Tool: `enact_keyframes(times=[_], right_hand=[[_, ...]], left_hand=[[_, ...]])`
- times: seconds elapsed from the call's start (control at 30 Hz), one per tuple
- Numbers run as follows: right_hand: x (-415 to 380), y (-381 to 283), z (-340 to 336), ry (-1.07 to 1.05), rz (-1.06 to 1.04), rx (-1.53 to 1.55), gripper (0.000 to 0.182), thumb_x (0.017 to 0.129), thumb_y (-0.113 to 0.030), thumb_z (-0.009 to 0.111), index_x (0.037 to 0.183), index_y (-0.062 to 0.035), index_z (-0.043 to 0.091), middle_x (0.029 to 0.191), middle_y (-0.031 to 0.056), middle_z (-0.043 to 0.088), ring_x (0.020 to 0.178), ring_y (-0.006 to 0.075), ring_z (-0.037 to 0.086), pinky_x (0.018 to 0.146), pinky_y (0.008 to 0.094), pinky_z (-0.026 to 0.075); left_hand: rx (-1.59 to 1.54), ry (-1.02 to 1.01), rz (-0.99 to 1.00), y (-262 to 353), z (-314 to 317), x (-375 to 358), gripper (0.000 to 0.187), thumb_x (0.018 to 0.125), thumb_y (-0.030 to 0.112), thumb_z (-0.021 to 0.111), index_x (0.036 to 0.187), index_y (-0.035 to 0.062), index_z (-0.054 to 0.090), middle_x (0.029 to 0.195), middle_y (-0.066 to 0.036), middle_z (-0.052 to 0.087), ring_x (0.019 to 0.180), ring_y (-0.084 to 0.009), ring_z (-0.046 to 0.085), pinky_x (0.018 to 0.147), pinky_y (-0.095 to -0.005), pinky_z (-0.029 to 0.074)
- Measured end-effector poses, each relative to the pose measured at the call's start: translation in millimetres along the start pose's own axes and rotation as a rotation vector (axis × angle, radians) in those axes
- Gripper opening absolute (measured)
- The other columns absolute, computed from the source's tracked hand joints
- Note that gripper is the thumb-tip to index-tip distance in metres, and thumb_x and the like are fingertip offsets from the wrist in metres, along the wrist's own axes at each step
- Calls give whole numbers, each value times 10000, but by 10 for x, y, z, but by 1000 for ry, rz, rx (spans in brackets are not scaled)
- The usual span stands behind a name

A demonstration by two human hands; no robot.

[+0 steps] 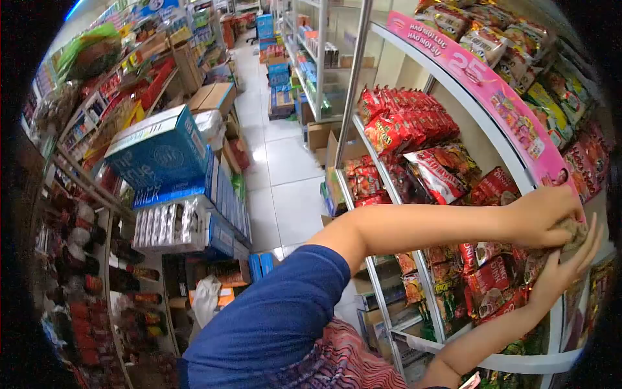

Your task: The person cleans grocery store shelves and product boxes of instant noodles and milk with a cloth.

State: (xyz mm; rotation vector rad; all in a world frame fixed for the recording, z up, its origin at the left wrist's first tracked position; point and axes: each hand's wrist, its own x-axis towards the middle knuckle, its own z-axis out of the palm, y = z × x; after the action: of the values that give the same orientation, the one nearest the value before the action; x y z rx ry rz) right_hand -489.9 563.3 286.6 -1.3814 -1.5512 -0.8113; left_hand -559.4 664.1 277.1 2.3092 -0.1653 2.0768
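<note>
My left hand [541,217] reaches across to the right, its fingers wrapped round a crumpled brownish cloth [573,232] at the shelf's upright. Just below it, my right hand [570,262] comes up from the lower right with its fingers stretched out, right at the cloth's lower edge. A pink promotional strip [479,71] runs along the shelf edge and ends close to my left hand. Behind my forearms, red noodle packets [486,275] fill a shelf, and a pile of red packets [408,120] lies further up.
Blue milk cartons [159,149] are stacked left of the tiled aisle [285,162]. Racks of bottles [136,298] stand at the lower left. More packets [483,42] lie on the top shelf at the right. Cardboard boxes [321,136] sit by the shelf's far end.
</note>
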Motion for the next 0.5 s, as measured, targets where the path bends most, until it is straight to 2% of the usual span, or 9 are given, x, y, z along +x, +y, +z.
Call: enact_keyframes(times=[0.07, 0.17, 0.23, 0.3, 0.33, 0.37, 0.4, 0.43, 0.5], right_hand=[[-124, -331, 14, 104, -134, 151, 505, 781, -62, 435, 1280, -35, 358, 1346, 161, 295, 1246, 295, 280, 1009, 430, 222], [-538, -528, 282, 6, -102, 260, 665, 747, -457, 547, 1270, -81, 385, 1345, 200, 272, 1244, 349, 264, 995, 469, 226], [-735, -582, 626, 0, -127, 325, 653, 736, -394, 601, 1273, -94, 382, 1355, 192, 256, 1253, 371, 238, 997, 482, 224], [-991, -573, 935, -481, -16, 342, 702, 674, -356, 664, 1265, -121, 366, 1320, 208, 286, 1258, 396, 198, 1008, 534, 181], [-1126, -595, 1215, -645, -75, 389, 721, 653, -346, 682, 1262, -124, 367, 1327, 186, 293, 1252, 384, 216, 1019, 499, 178], [-1296, -652, 1509, -830, -55, 507, 721, 652, -329, 690, 1259, -114, 366, 1330, 190, 283, 1232, 392, 243, 1015, 474, 202], [-1469, -822, 1739, -910, -16, 600, 720, 645, -305, 699, 1253, -109, 367, 1325, 194, 283, 1211, 393, 267, 1012, 458, 217], [-1738, -929, 2027, -1101, 6, 644, 703, 654, -299, 696, 1246, -103, 371, 1311, 198, 294, 1200, 394, 278, 991, 466, 251], [-2318, -1164, 2562, -1047, -127, 818, 621, 625, -285, 714, 1153, -67, 470, 1249, 184, 373, 1140, 358, 367, 978, 418, 284]], left_hand=[[-528, 221, -445, 135, -213, -74, 338, 776, 336, 504, 950, 46, 476, 844, -118, 490, 811, -225, 478, 728, -335, 382], [-956, 357, -721, 300, -436, -349, 391, 871, 412, 398, 1038, 63, 456, 895, -70, 512, 851, -167, 493, 773, -299, 396], [-1512, 469, -1058, 158, -542, -887, 439, 882, 460, 362, 1066, 78, 476, 956, -63, 546, 883, -178, 527, 805, -310, 415], [-1858, 631, -1471, 31, -827, -1548, 466, 877, 484, 357, 1089, 97, 507, 1049, -71, 565, 936, -203, 546, 838, -328, 425], [-1750, 686, -1484, -104, -855, -2144, 464, 877, 484, 354, 1087, 113, 537, 1119, -79, 556, 980, -222, 543, 865, -351, 415], [-1567, 878, -1722, -68, -1039, -2444, 469, 873, 490, 356, 1092, 121, 546, 1112, -73, 560, 994, -232, 534, 888, -385, 396], [-1812, 944, -1572, -20, -1199, -2921, 471, 874, 487, 352, 1093, 116, 543, 1114, -69, 560, 1018, -245, 518, 906, -424, 373], [-1670, 1106, -1696, 59, -1379, -3161, 479, 867, 497, 355, 1103, 122, 539, 1127, -65, 552, 1031, -245, 507, 909, -436, 367], [-1304, 1385, -1912, 221, -1735, -3637, 497, 854, 517, 361, 1122, 134, 530, 1152, -56, 536, 1058, -246, 485, 915, -459, 355]])
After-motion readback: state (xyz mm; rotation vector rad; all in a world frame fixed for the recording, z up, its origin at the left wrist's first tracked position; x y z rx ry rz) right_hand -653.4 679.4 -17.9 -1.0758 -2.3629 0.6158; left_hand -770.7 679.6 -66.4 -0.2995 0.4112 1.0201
